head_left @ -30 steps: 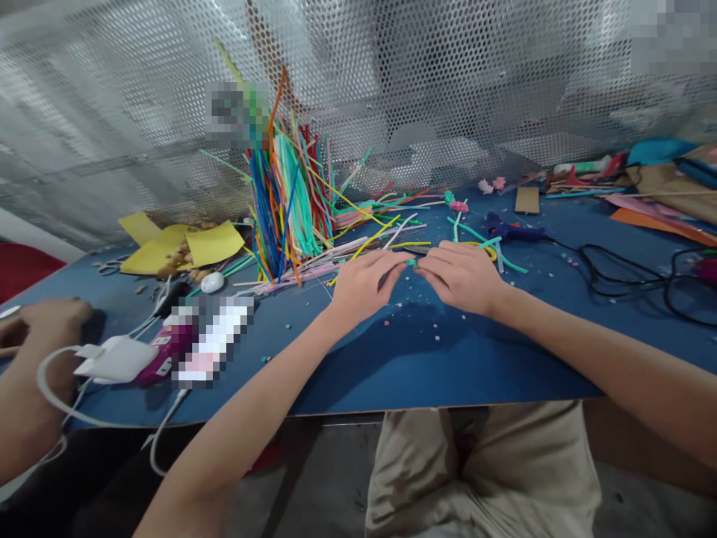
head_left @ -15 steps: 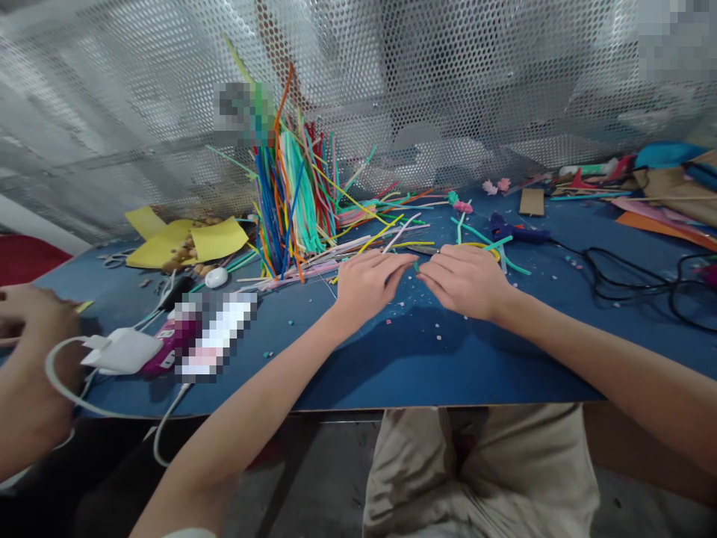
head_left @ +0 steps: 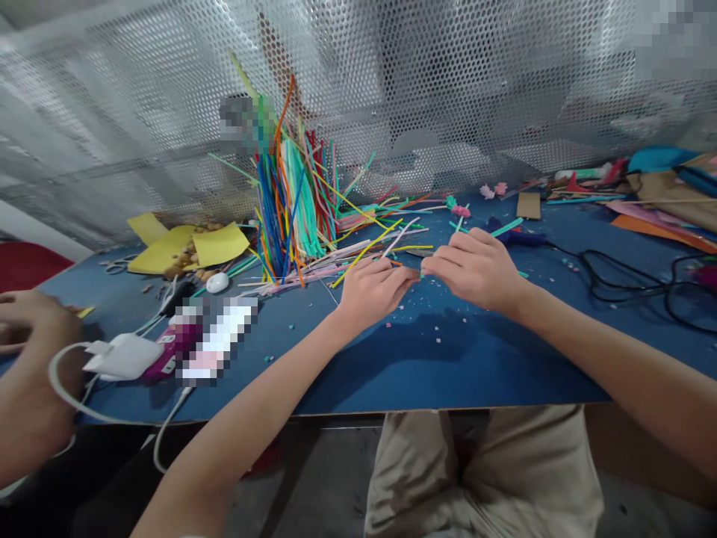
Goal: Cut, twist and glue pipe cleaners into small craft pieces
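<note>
My left hand (head_left: 373, 293) is closed in a pinch, with thumb and fingertips pressed together and pointing right. Facing it, my right hand (head_left: 476, 269) pinches as well, and the fingertips of both hands nearly touch. A tiny bit of green pipe cleaner (head_left: 423, 275) shows between them; fingers cover the rest. Behind the right hand a green pipe cleaner length (head_left: 507, 227) sticks out to the upper right. Loose pipe cleaners (head_left: 367, 252) and the blades of a metal tool (head_left: 417, 253) lie just beyond my hands.
A tall bunch of coloured pipe cleaners (head_left: 299, 202) stands against the perforated metal panel (head_left: 448, 90). Left are yellow sheets (head_left: 221, 243), a phone (head_left: 218, 340), a white charger (head_left: 126, 356) and another person's hand (head_left: 39, 321). Right are a blue glue gun (head_left: 518, 237) and black cable (head_left: 599, 284).
My right hand has moved slightly up and right, and the green length behind it has shifted along. The left hand has lowered a little. Both hands stay pinched.
</note>
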The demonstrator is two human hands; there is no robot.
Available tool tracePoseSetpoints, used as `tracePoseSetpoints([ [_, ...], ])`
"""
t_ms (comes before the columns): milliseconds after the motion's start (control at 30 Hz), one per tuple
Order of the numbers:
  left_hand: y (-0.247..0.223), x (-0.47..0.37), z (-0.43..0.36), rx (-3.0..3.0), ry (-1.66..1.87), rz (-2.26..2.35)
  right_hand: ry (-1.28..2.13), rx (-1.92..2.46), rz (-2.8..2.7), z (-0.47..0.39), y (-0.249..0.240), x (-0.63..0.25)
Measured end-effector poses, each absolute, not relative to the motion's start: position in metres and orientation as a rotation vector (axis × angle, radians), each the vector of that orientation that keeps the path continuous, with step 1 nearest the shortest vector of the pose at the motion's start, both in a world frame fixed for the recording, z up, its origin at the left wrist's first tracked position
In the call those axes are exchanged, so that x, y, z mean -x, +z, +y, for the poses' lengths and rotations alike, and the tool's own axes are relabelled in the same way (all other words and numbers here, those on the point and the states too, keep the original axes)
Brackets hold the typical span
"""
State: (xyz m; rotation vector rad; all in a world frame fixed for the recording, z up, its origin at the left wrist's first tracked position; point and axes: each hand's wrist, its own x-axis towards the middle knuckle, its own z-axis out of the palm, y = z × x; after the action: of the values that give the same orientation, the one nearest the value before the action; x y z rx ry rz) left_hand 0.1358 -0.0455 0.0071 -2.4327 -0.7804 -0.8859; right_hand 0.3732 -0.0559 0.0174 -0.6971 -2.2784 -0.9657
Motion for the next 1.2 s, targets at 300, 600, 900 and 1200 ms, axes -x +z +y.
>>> tracePoseSetpoints([
  [300,0.004,-0.135,-0.049,2.408,-1.104,-0.694,-0.628,0.847,-2.256,-0.055,0.016,-0.373],
  [600,0.001,-0.134,-0.046,2.401,-1.138,-0.852,-0.709,0.782,-2.334,-0.054,0.003,-0.363],
  [900,0.011,-0.132,-0.047,2.356,-0.741,-0.664,-0.86,0.723,-2.291,-0.054,0.009,-0.375],
  [1200,0.009,-0.134,-0.049,2.406,-0.83,-0.688,-0.64,0.849,-2.186,-0.048,0.004,-0.375],
])
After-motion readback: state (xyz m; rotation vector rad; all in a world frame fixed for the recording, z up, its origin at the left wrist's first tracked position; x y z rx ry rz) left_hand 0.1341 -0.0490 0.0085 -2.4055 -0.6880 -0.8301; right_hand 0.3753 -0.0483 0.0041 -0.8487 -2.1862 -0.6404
